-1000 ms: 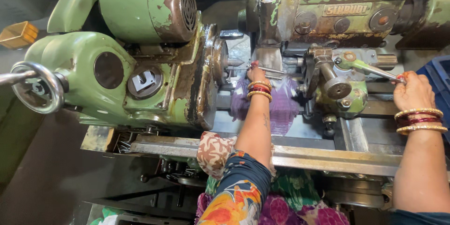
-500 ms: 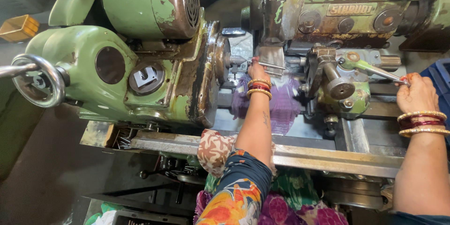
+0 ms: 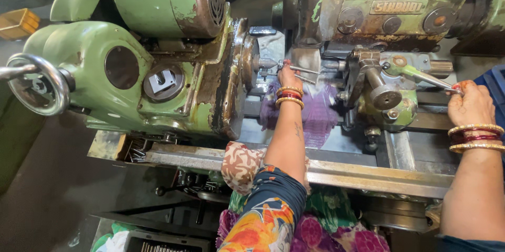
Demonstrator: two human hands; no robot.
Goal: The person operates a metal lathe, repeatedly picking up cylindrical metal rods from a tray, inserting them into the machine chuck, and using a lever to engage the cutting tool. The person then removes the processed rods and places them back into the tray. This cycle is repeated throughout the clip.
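The left hand (image 3: 289,75) pinches a thin metal rod (image 3: 304,70) at the chuck (image 3: 251,63) of the green lathe (image 3: 158,68) (above a purple cloth (image 3: 320,118)). Far right, the right hand (image 3: 470,106) grips the lever (image 3: 425,77).

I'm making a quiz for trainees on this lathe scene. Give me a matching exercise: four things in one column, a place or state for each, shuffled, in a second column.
Things:
1. left hand
2. right hand
3. handwheel
4. purple cloth

Places or states:
A. at the far left end of the green machine
B. gripping the end of a lever
C. holding a thin metal rod near the spindle
D. lying on the machine bed under the forearm

Pairs: 1-C, 2-B, 3-A, 4-D
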